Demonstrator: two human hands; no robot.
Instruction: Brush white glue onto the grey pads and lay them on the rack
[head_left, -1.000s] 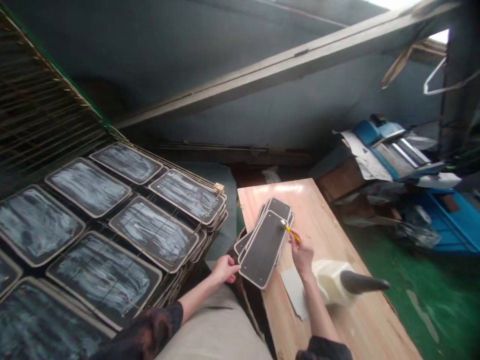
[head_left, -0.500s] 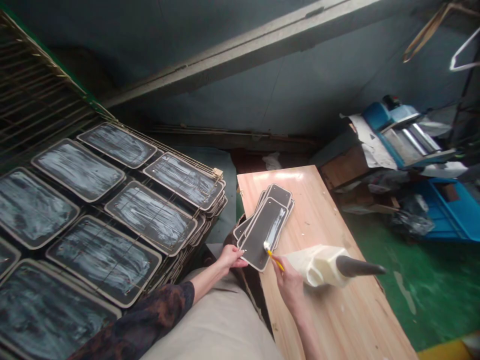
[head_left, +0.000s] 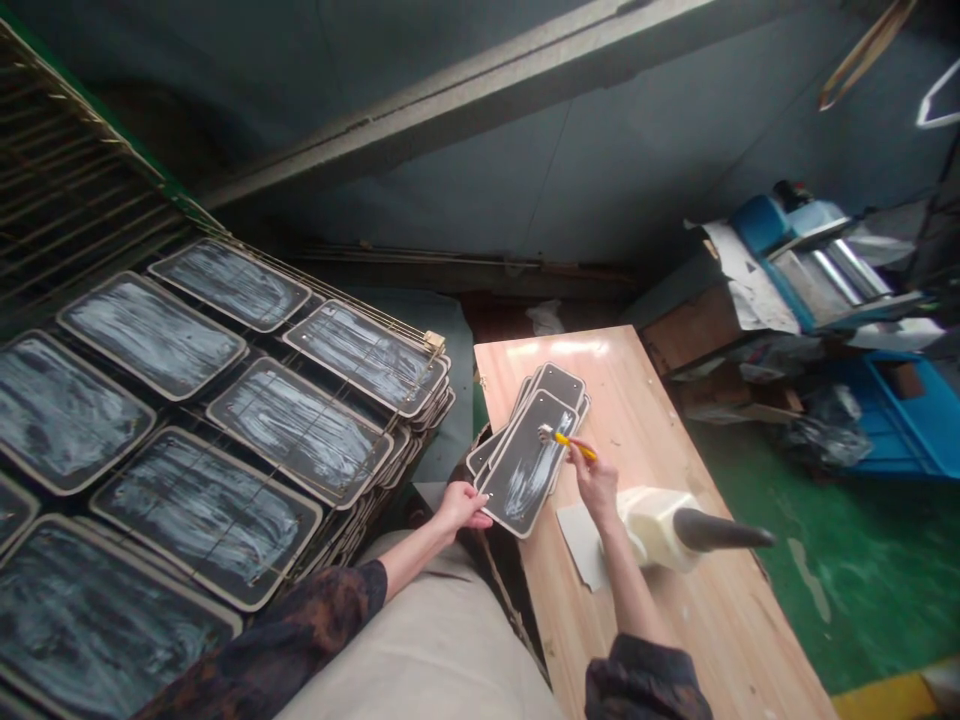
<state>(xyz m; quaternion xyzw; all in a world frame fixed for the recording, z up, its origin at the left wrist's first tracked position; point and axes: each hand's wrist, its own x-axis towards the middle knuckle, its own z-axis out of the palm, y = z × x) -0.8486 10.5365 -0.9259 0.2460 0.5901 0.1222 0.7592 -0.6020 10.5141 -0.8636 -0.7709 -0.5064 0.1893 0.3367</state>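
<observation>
I note a dark, brown-mottled sleeve [head_left: 330,612] ending well behind the left hand [head_left: 459,507], a dark, creased cuff [head_left: 649,678] behind the right hand [head_left: 598,487], and plain beige cloth [head_left: 431,650] below both.

A dark panel [head_left: 521,450], streaked white, lies aslant on similar panels [head_left: 561,381], a yellow-handled brush [head_left: 574,444] over it.

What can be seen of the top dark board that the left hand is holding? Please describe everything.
The dark board is a flat rectangle with rounded corners, a pale border and small dots near some corners; its material is unclear. White streaks cover part of its face, mainly the lower and right areas. It lies at an angle on other boards, over the wooden table. The left hand pinches its near left corner; the brush in the right hand seems to touch its face.
</observation>
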